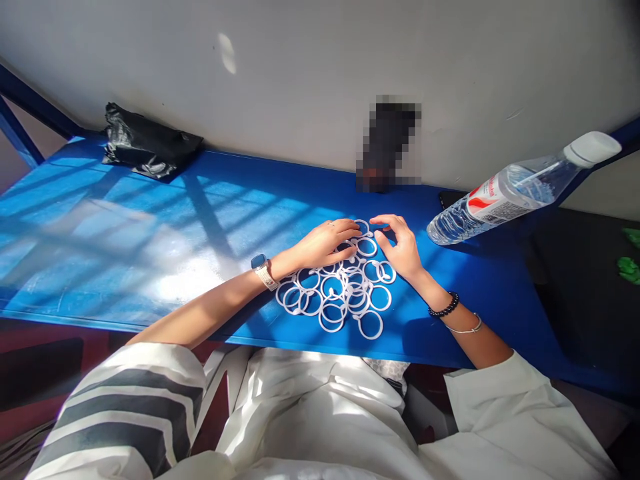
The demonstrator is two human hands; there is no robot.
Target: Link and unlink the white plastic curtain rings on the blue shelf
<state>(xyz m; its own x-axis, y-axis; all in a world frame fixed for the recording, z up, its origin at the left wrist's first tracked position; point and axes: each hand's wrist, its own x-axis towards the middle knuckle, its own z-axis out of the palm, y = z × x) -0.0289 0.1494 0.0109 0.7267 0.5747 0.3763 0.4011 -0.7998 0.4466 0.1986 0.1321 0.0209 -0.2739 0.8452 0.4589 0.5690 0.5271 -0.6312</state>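
Note:
Several white curtain rings (333,287), thin hoops each with a small tab, lie overlapping in a loose pile on the blue table (280,200). My left hand (327,243) rests over the far left side of the pile, fingers stretched forward and thumb apart, hiding some of the rings. Just right of the pile's far end is my right hand (400,248), its thumb and forefinger apart with a gap between them. One ring (361,227) lies between the two hands, close to the left fingertips; whether they touch it I cannot tell.
A water bottle (515,190) with a white cap stands at the right, with a dark flat object (450,199) behind it. A black plastic bag (145,143) lies at the back left. A blurred-out dark object (389,143) is by the grey wall (290,80).

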